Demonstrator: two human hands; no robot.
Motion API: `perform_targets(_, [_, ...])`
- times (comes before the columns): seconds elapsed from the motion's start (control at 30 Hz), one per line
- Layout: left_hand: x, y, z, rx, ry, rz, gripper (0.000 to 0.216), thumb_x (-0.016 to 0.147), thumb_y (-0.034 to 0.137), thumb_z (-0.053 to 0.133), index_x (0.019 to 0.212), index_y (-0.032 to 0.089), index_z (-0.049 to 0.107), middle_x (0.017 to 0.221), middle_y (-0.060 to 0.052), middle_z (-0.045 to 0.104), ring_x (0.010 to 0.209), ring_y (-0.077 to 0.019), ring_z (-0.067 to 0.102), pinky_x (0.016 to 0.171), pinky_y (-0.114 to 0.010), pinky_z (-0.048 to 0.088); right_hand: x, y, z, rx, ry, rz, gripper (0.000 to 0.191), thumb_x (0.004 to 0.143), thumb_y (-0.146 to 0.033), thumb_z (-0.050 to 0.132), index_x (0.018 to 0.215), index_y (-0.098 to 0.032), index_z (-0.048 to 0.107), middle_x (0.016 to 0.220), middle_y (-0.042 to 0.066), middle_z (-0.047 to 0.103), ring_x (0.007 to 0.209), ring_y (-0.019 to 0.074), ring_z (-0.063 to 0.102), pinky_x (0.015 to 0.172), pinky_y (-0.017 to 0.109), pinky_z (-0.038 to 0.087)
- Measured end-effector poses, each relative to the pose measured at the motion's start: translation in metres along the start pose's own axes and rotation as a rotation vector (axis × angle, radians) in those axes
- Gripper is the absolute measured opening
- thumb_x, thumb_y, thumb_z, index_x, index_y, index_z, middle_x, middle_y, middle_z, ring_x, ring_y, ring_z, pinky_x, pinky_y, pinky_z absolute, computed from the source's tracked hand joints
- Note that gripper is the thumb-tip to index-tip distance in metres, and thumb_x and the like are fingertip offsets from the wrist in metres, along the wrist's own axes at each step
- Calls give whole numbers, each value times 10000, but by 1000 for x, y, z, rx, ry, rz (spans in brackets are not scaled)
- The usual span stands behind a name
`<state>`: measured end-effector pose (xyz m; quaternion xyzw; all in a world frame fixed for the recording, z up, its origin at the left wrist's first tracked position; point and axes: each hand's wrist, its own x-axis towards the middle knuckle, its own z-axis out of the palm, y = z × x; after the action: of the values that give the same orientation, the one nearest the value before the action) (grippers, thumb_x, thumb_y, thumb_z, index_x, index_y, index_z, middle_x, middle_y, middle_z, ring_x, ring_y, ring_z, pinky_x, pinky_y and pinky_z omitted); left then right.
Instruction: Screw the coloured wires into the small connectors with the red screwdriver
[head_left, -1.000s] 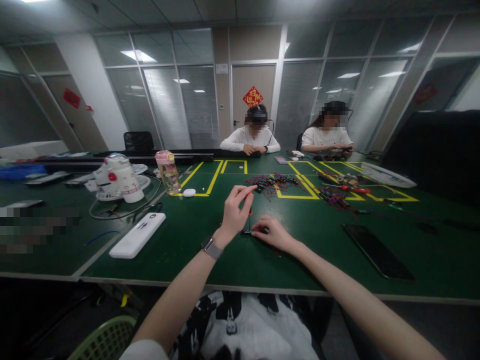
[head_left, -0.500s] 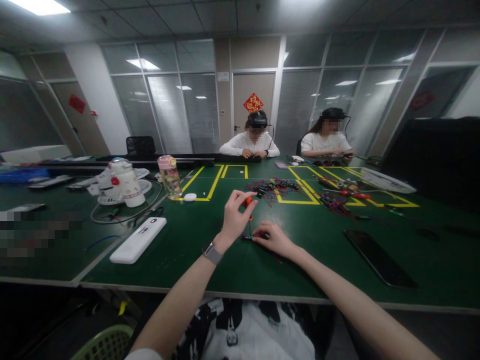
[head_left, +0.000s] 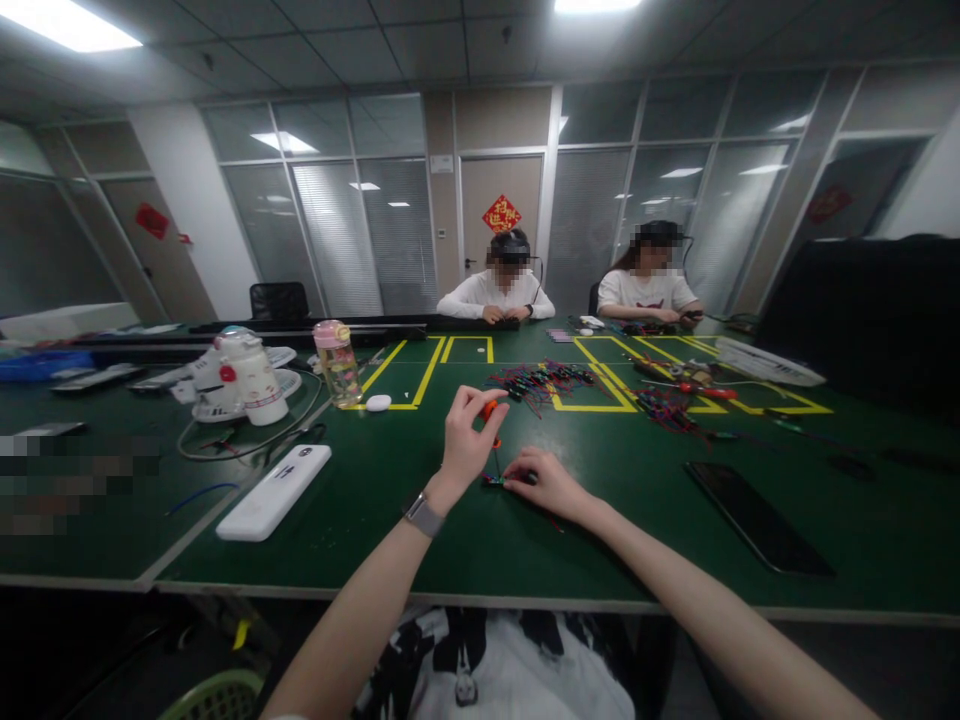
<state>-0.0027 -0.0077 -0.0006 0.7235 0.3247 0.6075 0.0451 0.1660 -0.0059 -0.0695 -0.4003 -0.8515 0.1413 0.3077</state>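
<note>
My left hand, a watch on its wrist, is raised over the green table with its fingers closed round the red handle of a small screwdriver, whose thin shaft points down. My right hand lies on the table, fingers pinched on a small dark connector with coloured wires, right under the screwdriver tip. A heap of red, green and black wired connectors lies beyond both hands.
A white power bank and cables lie at left, near a white appliance and a pink-capped bottle. A black phone lies at right. Yellow tape marks boxes. Two other people sit working at the far side.
My left hand has dropped a little and closed tighter on the screwdriver. The view has tilted slightly; my right hand stays on the connector.
</note>
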Motion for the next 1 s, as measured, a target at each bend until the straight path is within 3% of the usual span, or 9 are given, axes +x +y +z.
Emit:
perform_targets(0.13, [0,1,-1,-91,-75,-9,323,969,206,357,1192,201,591,1021,-59,600,939,-152,573,838,-278,449,-1,2,0,11,-7,-17,76,792,-218,675,837,-171,715,779,44,625,784,181,560,721,288,442])
perform_targets(0.3, [0,0,1,-55,-45,-10,267,929,229,478,1164,184,597,900,-36,616,801,-139,572,770,-266,452,-1,1,0,8,-8,-19,77,793,-224,673,838,-176,713,771,41,621,784,182,556,718,288,443])
perform_targets(0.47, [-1,1,2,-20,-38,31,228,883,277,580,1089,208,648,848,-19,573,790,-135,552,759,-256,450,-1,-2,-1,3,-4,-12,63,786,-210,678,826,-176,713,762,40,619,784,183,556,715,289,442])
perform_targets(0.67, [0,2,1,-121,-82,2,299,959,201,399,1185,199,595,1101,-70,622,1019,-165,581,902,-303,451,-2,-1,-1,-15,-5,-20,73,794,-220,671,834,-176,713,767,41,618,786,185,554,718,292,436])
perform_targets(0.8, [3,1,0,-156,-83,-40,240,933,207,462,1106,191,628,997,-55,647,922,-158,607,823,-282,477,-2,0,-1,-15,-7,-36,97,800,-224,667,872,-181,716,775,41,620,791,184,555,721,289,434])
perform_targets(1.0, [3,0,1,-97,-25,-34,144,861,257,603,969,198,680,875,-24,566,810,-134,561,776,-258,464,-2,-1,-2,-32,-6,-43,90,790,-219,679,866,-191,720,765,39,616,787,186,551,718,292,432])
